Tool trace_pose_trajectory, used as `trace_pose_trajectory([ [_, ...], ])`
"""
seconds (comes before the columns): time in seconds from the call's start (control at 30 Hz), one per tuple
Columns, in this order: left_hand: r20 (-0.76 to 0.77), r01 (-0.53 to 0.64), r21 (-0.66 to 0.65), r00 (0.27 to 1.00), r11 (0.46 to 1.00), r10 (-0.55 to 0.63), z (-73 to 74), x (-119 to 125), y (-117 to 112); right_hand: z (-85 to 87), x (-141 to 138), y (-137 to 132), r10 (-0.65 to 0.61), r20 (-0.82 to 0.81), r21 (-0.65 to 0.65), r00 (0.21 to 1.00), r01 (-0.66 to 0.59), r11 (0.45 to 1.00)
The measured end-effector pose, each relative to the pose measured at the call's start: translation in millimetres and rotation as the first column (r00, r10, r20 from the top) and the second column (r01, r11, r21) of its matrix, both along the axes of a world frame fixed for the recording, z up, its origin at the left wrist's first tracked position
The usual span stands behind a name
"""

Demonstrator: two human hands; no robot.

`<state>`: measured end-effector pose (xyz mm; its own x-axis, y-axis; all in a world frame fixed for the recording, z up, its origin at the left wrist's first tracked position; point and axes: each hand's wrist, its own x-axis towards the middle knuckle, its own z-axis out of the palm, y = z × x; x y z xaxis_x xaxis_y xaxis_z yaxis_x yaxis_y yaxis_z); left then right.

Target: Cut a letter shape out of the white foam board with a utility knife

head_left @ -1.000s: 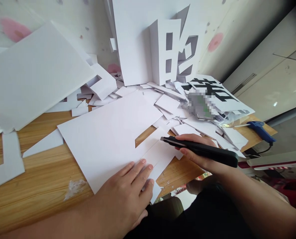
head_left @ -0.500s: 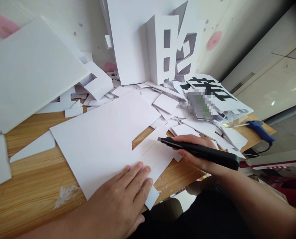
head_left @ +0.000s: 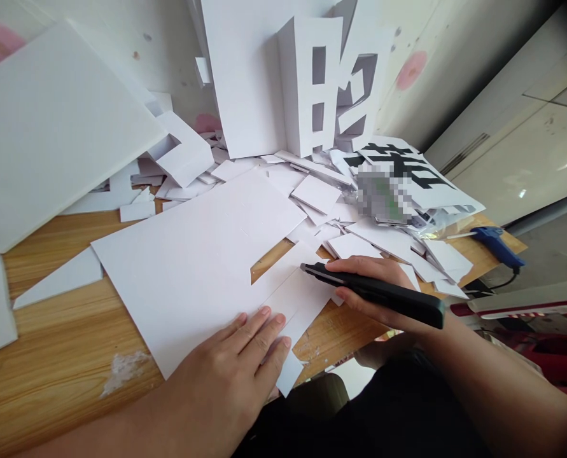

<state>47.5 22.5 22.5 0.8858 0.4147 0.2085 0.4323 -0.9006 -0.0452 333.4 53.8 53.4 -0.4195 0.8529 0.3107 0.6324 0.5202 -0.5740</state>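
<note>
L hand [head_left: 238,369] flat, fingers [head_left: 264,327] spread, pressing on near edge of sheet [head_left: 192,261], which lies on table [head_left: 58,331]. R hand [head_left: 366,268] closed tight round black knife [head_left: 398,298]. Blade end sticks out left past R fingertips, tip over sheet, just up-right of L fingertips; can't tell if blade touches. Notch [head_left: 268,259] cut in sheet just left of knife tip, wood showing thru. Narrow strip of sheet runs between L fingertips & knife tip. Scrap pile [head_left: 321,197] just beyond R knuckles, upright cut-out boards [head_left: 307,83] behind it. Blue glue gun [head_left: 496,238] well right of R hand, near table edge.
</note>
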Motion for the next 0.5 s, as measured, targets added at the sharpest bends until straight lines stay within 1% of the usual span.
trace_pose_trajectory([
  [0.33, 0.061, -0.028, 0.006, 0.998, 1.0, 0.027, 0.2, 2, 1, 5.5, 15, -8, 0.071, 0.097, -0.015, 0.993, -0.07, 0.997],
  [0.43, 0.053, -0.032, -0.008, 0.998, 0.999, 0.033, -0.2, 3, 0, 5.3, 19, -9, 0.08, 0.086, -0.01, 0.993, -0.08, 0.997],
  [0.5, 0.057, -0.037, -0.023, 0.998, 0.999, 0.038, -0.1, 3, 1, 4.1, 21, -10, 0.081, 0.054, -0.036, 0.995, -0.079, 0.996],
])
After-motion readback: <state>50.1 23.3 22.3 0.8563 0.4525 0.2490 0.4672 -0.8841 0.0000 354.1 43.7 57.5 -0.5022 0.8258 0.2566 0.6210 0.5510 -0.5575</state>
